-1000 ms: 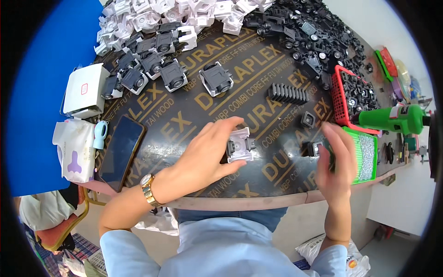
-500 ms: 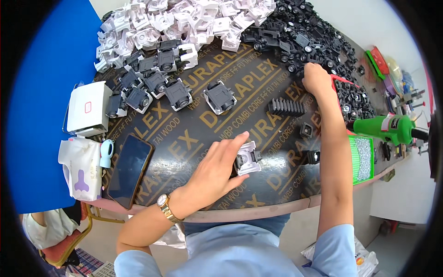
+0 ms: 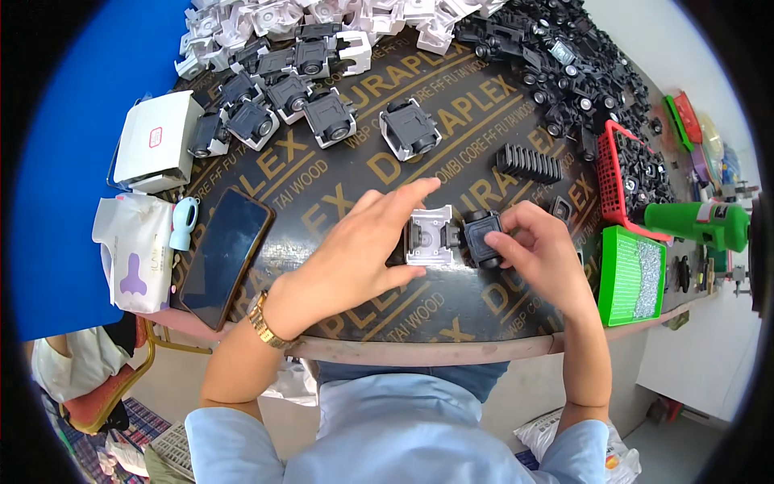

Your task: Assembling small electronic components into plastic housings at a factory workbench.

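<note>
My left hand (image 3: pixel 343 250) lies on the table with thumb and index finger spread around a white plastic bracket (image 3: pixel 430 235). Small dark fittings sit at the bracket's side edges. Just to its right, my right hand (image 3: pixel 544 250) pinches a black square part with wheels (image 3: pixel 481 239), held close beside the bracket. Whether the two pieces touch is hard to tell. A finished-looking white and black wheeled unit (image 3: pixel 409 129) stands farther off, beyond my left hand. A row of black ribbed pieces (image 3: pixel 528 164) lies beyond my right hand, with a small black square frame (image 3: pixel 560 208) nearer to it.
White brackets (image 3: pixel 282 18) and black parts (image 3: pixel 564 73) are heaped at the back. Several assembled units (image 3: pixel 330 117) stand back left. A white box (image 3: pixel 157 141), tissue pack (image 3: pixel 133 250) and phone (image 3: pixel 227 258) lie left. A red basket (image 3: pixel 610 173), green screw tray (image 3: pixel 613 274) and green power screwdriver (image 3: pixel 697 226) are right.
My right hand has come back from the black heap to the white bracket, bringing a black wheeled part. My left hand stays around the bracket. The whole view has shifted slightly.
</note>
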The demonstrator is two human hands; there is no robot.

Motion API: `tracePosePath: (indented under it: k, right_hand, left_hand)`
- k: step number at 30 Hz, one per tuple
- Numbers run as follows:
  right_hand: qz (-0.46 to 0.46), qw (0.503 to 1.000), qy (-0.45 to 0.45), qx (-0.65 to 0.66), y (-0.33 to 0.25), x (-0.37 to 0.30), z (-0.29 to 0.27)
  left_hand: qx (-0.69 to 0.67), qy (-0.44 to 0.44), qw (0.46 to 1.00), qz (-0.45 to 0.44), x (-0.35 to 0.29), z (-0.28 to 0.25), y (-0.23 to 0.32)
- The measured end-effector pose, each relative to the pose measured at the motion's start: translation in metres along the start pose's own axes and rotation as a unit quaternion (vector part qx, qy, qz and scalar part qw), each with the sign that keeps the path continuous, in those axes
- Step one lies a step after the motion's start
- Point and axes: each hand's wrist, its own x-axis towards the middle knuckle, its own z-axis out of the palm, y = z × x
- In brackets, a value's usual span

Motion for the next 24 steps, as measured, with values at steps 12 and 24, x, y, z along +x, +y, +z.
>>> tracePosePath:
  k: [12,24]
  right_hand:
    - [-0.186,0.938,0.076,-0.283,-0.005,-0.035,0.028]
    - [-0.217,0.964,0.092,-0.125,-0.027,-0.015,0.013]
  left_hand:
    - [0.007,-0.034,0.999,0.022,-0.002,-0.011,-0.004]
    - [0.035,-0.021,0.999,0.035,-0.001,-0.01,-0.011]
